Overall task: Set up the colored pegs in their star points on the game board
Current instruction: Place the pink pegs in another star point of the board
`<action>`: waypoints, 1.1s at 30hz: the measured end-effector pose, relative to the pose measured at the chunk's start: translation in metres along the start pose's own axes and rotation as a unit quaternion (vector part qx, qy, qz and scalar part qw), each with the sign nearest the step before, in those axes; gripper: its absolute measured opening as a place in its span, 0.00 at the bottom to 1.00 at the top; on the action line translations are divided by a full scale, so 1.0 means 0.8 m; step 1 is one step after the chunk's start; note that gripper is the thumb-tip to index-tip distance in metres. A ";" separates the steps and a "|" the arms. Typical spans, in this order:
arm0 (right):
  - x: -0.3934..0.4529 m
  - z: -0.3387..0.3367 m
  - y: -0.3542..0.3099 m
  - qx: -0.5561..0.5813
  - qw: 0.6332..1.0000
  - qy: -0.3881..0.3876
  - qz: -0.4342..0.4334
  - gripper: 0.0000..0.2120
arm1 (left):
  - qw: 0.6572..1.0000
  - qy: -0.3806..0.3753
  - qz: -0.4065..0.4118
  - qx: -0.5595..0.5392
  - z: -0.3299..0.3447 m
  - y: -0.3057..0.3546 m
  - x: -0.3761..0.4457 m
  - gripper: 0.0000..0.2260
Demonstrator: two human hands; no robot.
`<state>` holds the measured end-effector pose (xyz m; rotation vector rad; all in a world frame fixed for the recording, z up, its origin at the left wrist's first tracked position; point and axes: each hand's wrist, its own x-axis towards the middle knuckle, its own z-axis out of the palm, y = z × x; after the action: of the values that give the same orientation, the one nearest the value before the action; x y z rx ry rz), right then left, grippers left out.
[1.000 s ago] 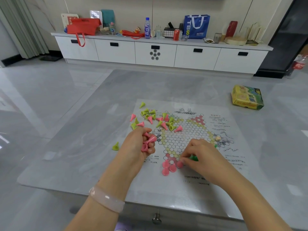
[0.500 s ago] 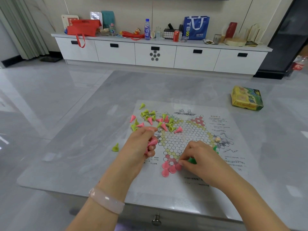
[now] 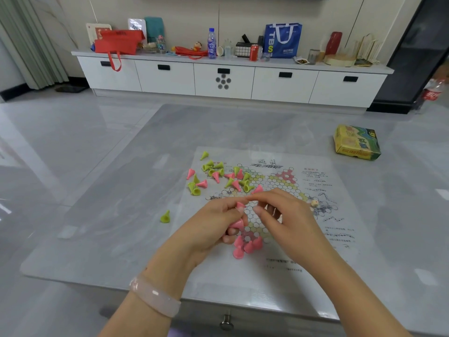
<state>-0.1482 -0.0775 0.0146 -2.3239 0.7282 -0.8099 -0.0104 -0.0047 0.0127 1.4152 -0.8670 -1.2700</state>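
Note:
A paper game board (image 3: 315, 239) with a hexagon star grid lies on the grey table. My left hand (image 3: 218, 224) holds several pink pegs in its curled fingers over the board's near left. My right hand (image 3: 279, 210) has its thumb and forefinger at a pink peg (image 3: 240, 205) sticking out of the left hand. Several pink pegs (image 3: 246, 246) stand in the near star point. Loose green and pink pegs (image 3: 218, 177) lie scattered on the board's far left. One green peg (image 3: 165, 217) lies alone on the table to the left.
A yellow-green game box (image 3: 356, 142) sits at the far right of the table. A small die (image 3: 315, 203) rests on the board right of my hands. Across the floor stands a white cabinet (image 3: 223, 79) with bags and bottles on top.
My right hand has lifted from the near star point and moved up and left to meet my left hand. The green peg seen under its fingers is out of sight.

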 end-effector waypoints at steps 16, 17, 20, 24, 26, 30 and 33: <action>0.000 0.001 0.004 0.016 1.000 -0.012 0.000 0.08 | 0.998 -0.045 -0.046 -0.009 -0.002 0.005 -0.005 0.08; -0.001 0.001 0.003 0.025 0.999 -0.021 0.006 0.10 | 0.998 -0.035 -0.048 -0.006 -0.002 0.005 -0.005 0.08; -0.003 0.001 -0.003 0.121 0.989 -0.074 0.042 0.17 | 0.999 -0.006 -0.053 -0.003 -0.002 0.003 -0.004 0.08; -0.004 0.002 -0.003 0.177 0.979 -0.081 0.067 0.17 | 0.998 0.012 -0.059 -0.024 -0.003 0.004 -0.003 0.11; -0.002 0.003 -0.002 0.161 0.983 -0.063 0.062 0.16 | 0.997 0.012 -0.063 -0.039 -0.002 0.005 -0.003 0.13; -0.002 0.004 -0.003 0.139 0.989 -0.048 0.034 0.14 | 0.997 0.011 -0.065 -0.045 -0.001 0.006 -0.004 0.14; -0.001 0.003 -0.002 0.107 0.994 -0.026 0.024 0.12 | 0.996 0.023 -0.072 -0.042 -0.002 0.005 -0.004 0.08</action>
<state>-0.1463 -0.0750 0.0138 -2.1206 0.6404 -0.7632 -0.0089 -0.0027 0.0174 1.4544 -0.6839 -1.3601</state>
